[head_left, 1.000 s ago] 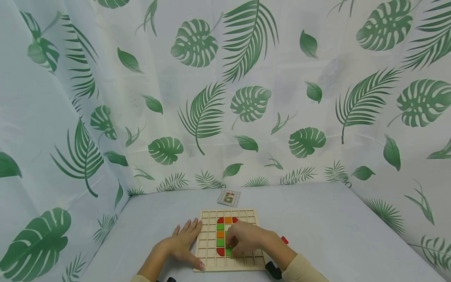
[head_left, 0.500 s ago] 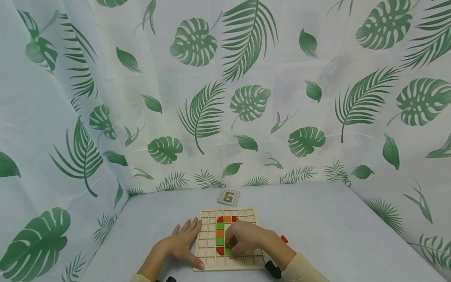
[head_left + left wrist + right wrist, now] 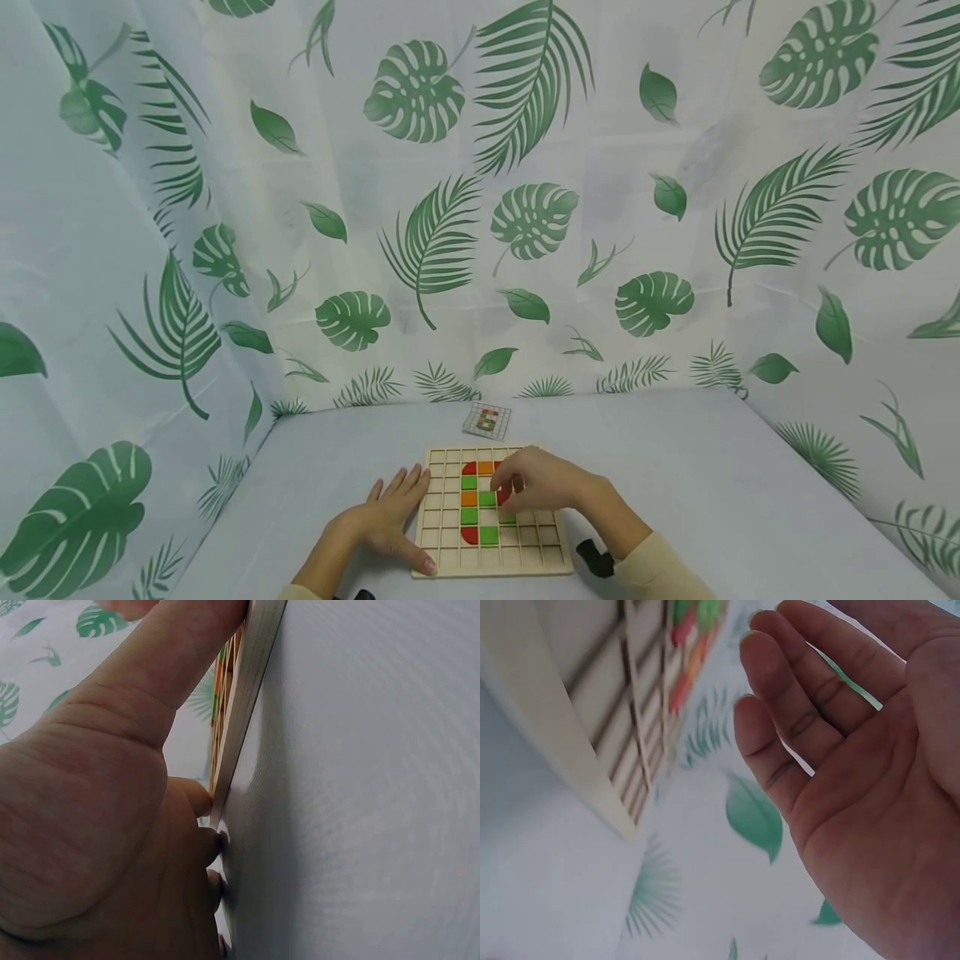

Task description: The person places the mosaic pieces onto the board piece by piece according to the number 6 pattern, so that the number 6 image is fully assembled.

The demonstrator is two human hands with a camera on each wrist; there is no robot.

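A square wooden grid board [image 3: 442, 550] lies on the table, with red, orange and green tiles set in its cells. My left hand [image 3: 386, 515] rests at the board's left side, fingers spread on the table and thumb [image 3: 169, 656] on the board's edge. Over the board's middle is my right hand [image 3: 547, 482], fingers loosely bent and thumb apart from them. A red tile [image 3: 503, 495] shows between its thumb and fingertips. A green tile [image 3: 488, 535] sits in a lower cell, and another green tile [image 3: 487, 498] lies left of the fingertips. In the right wrist view the visible fingers [image 3: 761, 664] hold nothing.
Behind the board lies a small card [image 3: 487, 421] printed with a coloured 6 on a grid. A white cloth [image 3: 697, 475] covers the table. Leaf-patterned curtains [image 3: 450, 208] stand at the back and sides. A black wrist strap [image 3: 595, 558] is near the right sleeve.
My right hand has moved up and right across the board, uncovering green tiles. The loose red tile at the board's right is now hidden behind the forearm. The left hand stays put.
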